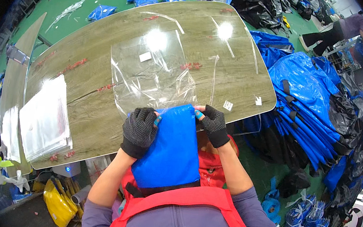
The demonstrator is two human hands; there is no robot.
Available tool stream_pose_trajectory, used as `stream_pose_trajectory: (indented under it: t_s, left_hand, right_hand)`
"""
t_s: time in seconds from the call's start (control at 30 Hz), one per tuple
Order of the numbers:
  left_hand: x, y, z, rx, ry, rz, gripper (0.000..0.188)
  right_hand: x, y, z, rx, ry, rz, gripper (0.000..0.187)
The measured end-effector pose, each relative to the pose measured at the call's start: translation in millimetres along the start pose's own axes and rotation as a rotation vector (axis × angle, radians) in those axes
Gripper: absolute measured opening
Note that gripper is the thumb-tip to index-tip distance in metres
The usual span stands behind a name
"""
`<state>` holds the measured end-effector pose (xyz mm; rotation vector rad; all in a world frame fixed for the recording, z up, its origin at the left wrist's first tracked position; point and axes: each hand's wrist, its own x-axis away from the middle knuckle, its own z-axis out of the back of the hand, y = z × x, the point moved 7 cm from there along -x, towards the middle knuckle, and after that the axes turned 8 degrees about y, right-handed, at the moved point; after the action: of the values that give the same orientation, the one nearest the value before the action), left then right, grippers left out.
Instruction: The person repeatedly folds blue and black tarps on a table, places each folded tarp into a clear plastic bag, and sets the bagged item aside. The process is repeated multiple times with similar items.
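The left hand [140, 132] was clenched on the upper left corner of the blue packet [170, 146], and the right hand [214, 125] pinched its upper right corner; whether either grip also took in the clear bag [147, 80] could not be told. The packet sat at lower centre of the frame, its top at the bag's near end. The bag lay flat on the tabletop [235, 81], with clear sleeves [47, 119] at left and blue tarps [303, 78] at right.
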<state>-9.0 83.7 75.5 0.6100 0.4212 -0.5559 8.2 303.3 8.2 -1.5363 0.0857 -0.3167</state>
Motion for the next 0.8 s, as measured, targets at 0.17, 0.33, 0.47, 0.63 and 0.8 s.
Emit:
stream_pose_trajectory:
  t_s: [0.17,0.33,0.47,0.63,0.8]
  left_hand:
    - [0,2,1,0.020,-0.004,-0.014,0.012]
    - [0,5,0,0.005,-0.026,-0.056,0.018]
    - [0,4,-1,0.041,-0.020,-0.025,0.021]
    - [-1,3,-2,0.034,-0.004,-0.026,0.021]
    - [-2,7,-4,0.058,-0.020,-0.039,0.022]
  right_hand:
    - [7,-8,5,0.140,0.128,0.148,0.022]
    - [19,-16,8,0.415,0.252,0.322,0.019]
    - [11,-4,15,-0.139,0.192,0.133,0.020]
    - [-17,8,-1,-0.104,-0.057,-0.095,0.022]
    - [-18,0,9,0.113,-0.069,-0.005,0.024]
